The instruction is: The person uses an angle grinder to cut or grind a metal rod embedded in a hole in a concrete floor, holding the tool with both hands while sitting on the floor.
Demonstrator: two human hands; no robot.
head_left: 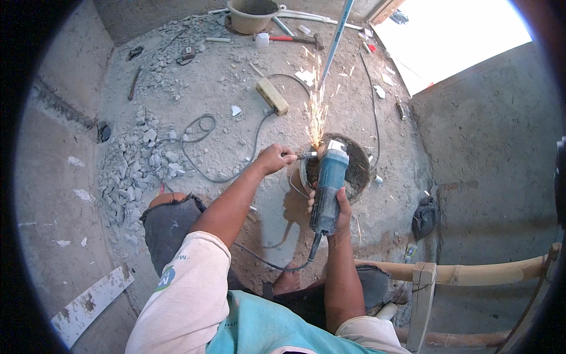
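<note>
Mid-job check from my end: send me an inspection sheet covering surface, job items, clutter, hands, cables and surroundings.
Surface: dusty floor strewn with debris.
Job items: blue angle grinder over a bucket of grey material; sparks fly from its head.
Clutter: rubble at left; red-handled hammer and basin at the far side.
Hands: right hand grips the grinder body; left hand holds a short dark rod at its head, handle or workpiece unclear.
Cables: grinder cord droops toward the person; another cord loops from a yellowish block.
Surroundings: rough walls, bright opening, bamboo poles at right.
</note>
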